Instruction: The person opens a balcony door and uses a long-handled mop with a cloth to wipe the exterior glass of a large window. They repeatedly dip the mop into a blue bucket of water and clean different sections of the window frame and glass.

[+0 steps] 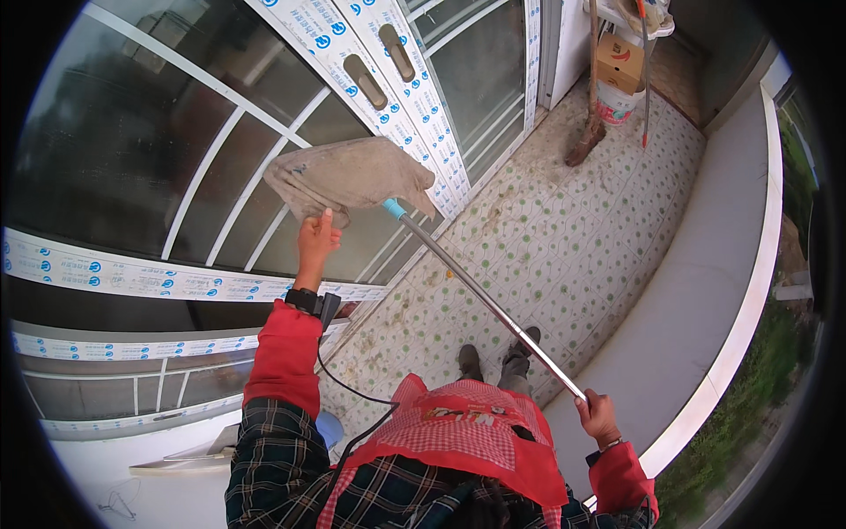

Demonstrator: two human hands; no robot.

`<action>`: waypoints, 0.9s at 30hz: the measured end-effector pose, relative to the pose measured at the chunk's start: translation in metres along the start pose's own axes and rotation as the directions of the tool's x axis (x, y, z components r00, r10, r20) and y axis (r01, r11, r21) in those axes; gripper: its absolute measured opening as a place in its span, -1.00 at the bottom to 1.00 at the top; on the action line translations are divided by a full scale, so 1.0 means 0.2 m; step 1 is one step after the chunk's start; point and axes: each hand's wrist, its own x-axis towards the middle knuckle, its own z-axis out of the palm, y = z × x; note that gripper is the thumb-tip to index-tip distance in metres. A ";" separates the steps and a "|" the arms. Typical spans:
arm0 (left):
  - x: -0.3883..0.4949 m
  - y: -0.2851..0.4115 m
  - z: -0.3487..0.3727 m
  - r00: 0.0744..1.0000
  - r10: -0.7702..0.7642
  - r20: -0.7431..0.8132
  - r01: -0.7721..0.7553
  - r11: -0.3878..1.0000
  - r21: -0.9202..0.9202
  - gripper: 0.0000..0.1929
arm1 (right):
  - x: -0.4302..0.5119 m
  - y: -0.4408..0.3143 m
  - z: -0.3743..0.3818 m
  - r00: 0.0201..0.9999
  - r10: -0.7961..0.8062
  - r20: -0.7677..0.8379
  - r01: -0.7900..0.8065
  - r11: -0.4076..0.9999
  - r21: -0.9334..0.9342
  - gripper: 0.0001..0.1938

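Observation:
A grey-brown cloth (350, 170) lies draped over the head of a mop-like pole, hiding the head itself. My left hand (317, 243) pinches the cloth's lower left edge, thumb upward. From under the cloth comes a light-blue plastic joint (394, 208) that leads into a metal telescopic pole (472, 287). Near the pole's other end, my right hand (598, 418) is closed around it, low and to the right. The pole slants across in front of me, with the cloth raised before the glass sliding door (264, 198).
White door frames (423, 112) carry printed protective film. On the patterned tile floor (529, 238) stand a broom (586, 142), a bucket (618, 102) with a cardboard box (620, 61), and an orange-tipped pole (645, 99). A low parapet wall (694, 258) runs along the right. A blue container (329, 428) is partly hidden by my arm.

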 end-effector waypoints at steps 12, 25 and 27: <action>-0.30 0.20 0.72 0.930 -0.032 0.367 0.309 0.611 -0.729 -0.64 | 0.05 0.14 -0.03 0.996 -0.080 -0.026 0.077 0.992 -0.098 -0.63; -0.61 0.81 0.52 0.959 0.271 0.081 -0.069 0.501 -0.863 -0.70 | 0.48 0.27 -0.51 0.961 -0.256 -0.100 0.205 0.910 -0.360 -0.64; -0.64 0.89 0.47 0.950 0.313 -0.012 -0.157 0.446 -0.881 -0.71 | 0.57 0.23 -0.60 0.945 -0.320 -0.074 0.262 0.871 -0.415 -0.59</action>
